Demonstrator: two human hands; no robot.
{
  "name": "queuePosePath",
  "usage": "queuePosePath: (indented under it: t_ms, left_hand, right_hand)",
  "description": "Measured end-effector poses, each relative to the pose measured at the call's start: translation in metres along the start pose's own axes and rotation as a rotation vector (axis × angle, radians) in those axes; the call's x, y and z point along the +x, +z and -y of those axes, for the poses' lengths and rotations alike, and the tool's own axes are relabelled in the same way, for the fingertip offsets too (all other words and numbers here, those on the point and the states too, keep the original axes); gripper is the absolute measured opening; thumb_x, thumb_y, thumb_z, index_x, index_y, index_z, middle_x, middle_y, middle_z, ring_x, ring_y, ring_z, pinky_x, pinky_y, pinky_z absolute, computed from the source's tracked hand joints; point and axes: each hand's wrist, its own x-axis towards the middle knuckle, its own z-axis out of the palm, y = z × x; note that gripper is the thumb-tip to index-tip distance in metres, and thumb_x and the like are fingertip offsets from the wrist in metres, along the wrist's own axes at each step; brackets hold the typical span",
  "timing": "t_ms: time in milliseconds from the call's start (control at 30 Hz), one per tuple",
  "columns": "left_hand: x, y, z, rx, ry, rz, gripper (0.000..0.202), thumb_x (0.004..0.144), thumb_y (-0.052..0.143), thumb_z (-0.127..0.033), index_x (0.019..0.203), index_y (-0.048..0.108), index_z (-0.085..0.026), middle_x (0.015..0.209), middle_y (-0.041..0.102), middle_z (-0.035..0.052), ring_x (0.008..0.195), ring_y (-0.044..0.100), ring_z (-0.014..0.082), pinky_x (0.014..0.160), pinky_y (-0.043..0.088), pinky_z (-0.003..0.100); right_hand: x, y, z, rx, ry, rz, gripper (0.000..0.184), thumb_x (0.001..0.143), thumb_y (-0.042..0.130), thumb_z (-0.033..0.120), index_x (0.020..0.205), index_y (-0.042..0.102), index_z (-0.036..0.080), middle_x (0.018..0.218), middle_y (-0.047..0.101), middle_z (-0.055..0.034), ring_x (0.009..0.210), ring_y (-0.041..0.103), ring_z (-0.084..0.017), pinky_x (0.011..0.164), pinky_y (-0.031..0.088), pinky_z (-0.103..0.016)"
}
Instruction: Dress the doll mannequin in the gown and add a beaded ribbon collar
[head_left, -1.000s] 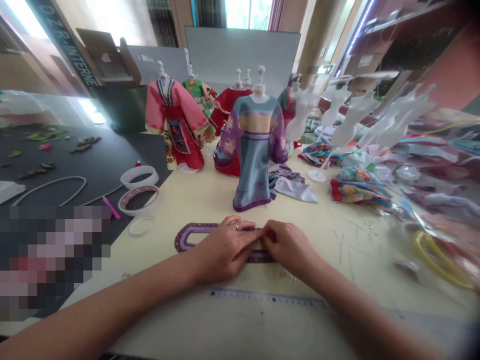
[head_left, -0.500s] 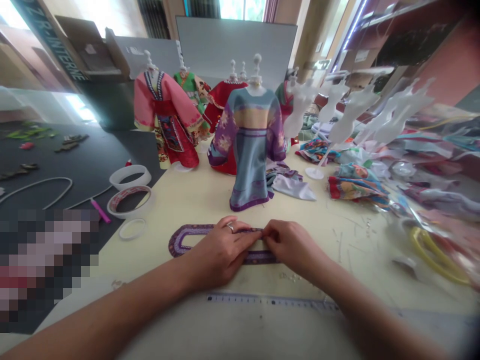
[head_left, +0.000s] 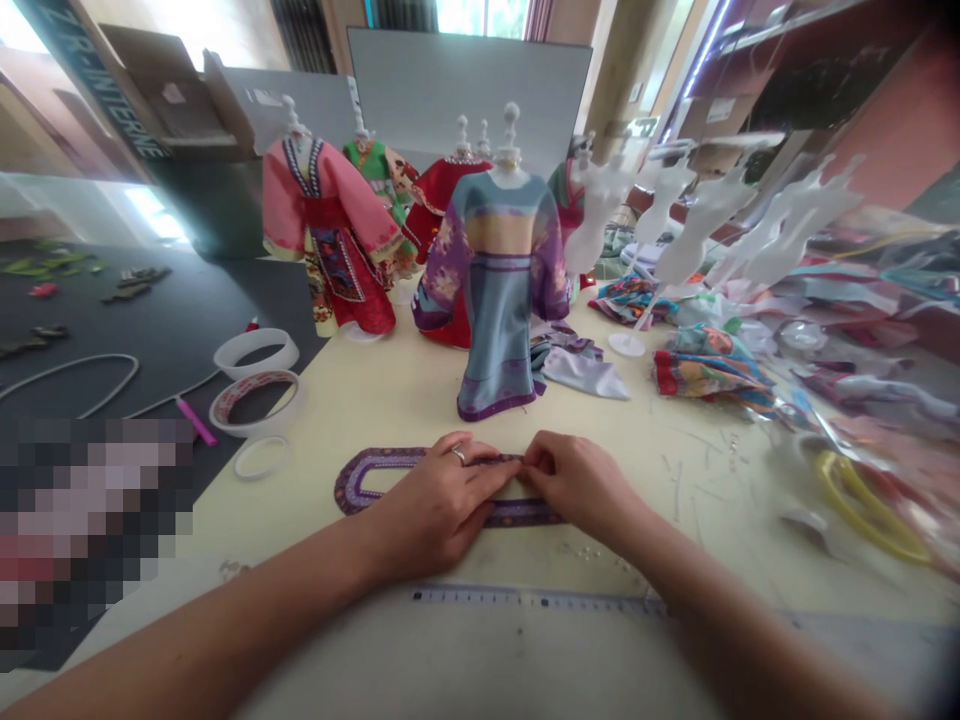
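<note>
Blue-robed mannequin point(head_left: 499, 300), metal ruler point(head_left: 536, 600)

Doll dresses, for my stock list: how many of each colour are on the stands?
Pink dress: 1
Green dress: 1
Red dress: 1
Blue-and-purple dress: 1
Green-and-red dress, partly hidden: 1
Total: 5

Two hands, the left hand point(head_left: 435, 505) and the right hand point(head_left: 577, 485), are touching one purple trim loop point(head_left: 367, 480). One ruler point(head_left: 536, 601) is lying nearby, five dressed mannequins point(head_left: 499, 300) and at least four bare mannequins point(head_left: 701, 225) are standing, and two tape rolls point(head_left: 255, 378) are lying beside them.
</note>
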Motion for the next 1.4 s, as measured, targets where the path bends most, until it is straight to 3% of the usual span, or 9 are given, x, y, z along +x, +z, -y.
queuePosePath:
  t_ms: [267, 533, 900, 1067, 1200, 1400]
  left_hand:
    - [0.0, -0.002, -0.002, -0.073, -0.058, -0.017, 0.041, 0.083, 0.044, -0.014, 0.124, 0.044, -0.012, 0.114, 0.057, 0.0137, 0.109, 0.047, 0.0212, 0.098, 0.033, 0.041]
    - [-0.003, -0.004, 0.0, -0.093, -0.081, -0.048, 0.043, 0.083, 0.044, -0.014, 0.126, 0.042, -0.017, 0.115, 0.056, 0.0122, 0.11, 0.048, 0.0215, 0.098, 0.033, 0.044]
    - [0.0, 0.0, -0.004, 0.02, -0.012, 0.06, 0.043, 0.085, 0.042, -0.018, 0.128, 0.039, -0.012, 0.118, 0.057, 0.012, 0.116, 0.041, 0.0267, 0.1, 0.025, 0.051]
    - [0.0, -0.008, 0.001, -0.115, -0.171, -0.001, 0.042, 0.086, 0.044, -0.021, 0.127, 0.04, -0.017, 0.123, 0.053, 0.01, 0.115, 0.044, 0.0211, 0.098, 0.035, 0.041]
    - [-0.003, -0.021, 0.009, -0.184, -0.294, -0.037, 0.035, 0.087, 0.043, -0.022, 0.122, 0.046, -0.022, 0.117, 0.058, 0.0044, 0.108, 0.051, 0.0184, 0.094, 0.041, 0.037]
    - [-0.011, -0.042, 0.021, -0.11, -0.495, -0.089, 0.022, 0.086, 0.045, -0.028, 0.101, 0.059, -0.022, 0.092, 0.066, 0.0016, 0.074, 0.06, 0.0131, 0.065, 0.048, 0.024]
  right_hand:
    - [0.003, -0.005, -0.013, 0.268, -0.031, 0.106, 0.009, 0.074, 0.053, 0.024, 0.069, 0.059, 0.019, 0.064, 0.061, -0.0004, 0.058, 0.053, -0.013, 0.049, 0.034, -0.021]
    - [0.003, -0.006, -0.008, 0.193, -0.025, 0.066, 0.011, 0.074, 0.05, 0.018, 0.066, 0.058, 0.018, 0.063, 0.061, -0.0007, 0.058, 0.052, -0.013, 0.051, 0.034, -0.022]
    - [0.003, -0.005, -0.01, 0.189, -0.046, 0.046, 0.012, 0.074, 0.048, 0.018, 0.066, 0.058, 0.018, 0.063, 0.06, -0.0001, 0.057, 0.052, -0.013, 0.05, 0.034, -0.022]
    - [0.001, -0.006, -0.009, 0.196, -0.035, 0.05, 0.013, 0.074, 0.048, 0.018, 0.067, 0.058, 0.018, 0.063, 0.06, -0.0006, 0.056, 0.051, -0.012, 0.049, 0.034, -0.022]
    - [0.001, -0.007, -0.012, 0.21, -0.058, 0.033, 0.013, 0.075, 0.046, 0.018, 0.067, 0.056, 0.019, 0.061, 0.059, 0.0012, 0.053, 0.05, -0.011, 0.048, 0.033, -0.021]
    - [0.0, -0.009, -0.016, 0.077, -0.116, -0.142, 0.009, 0.076, 0.048, 0.019, 0.075, 0.056, 0.021, 0.066, 0.06, 0.0016, 0.059, 0.052, -0.013, 0.053, 0.034, -0.023]
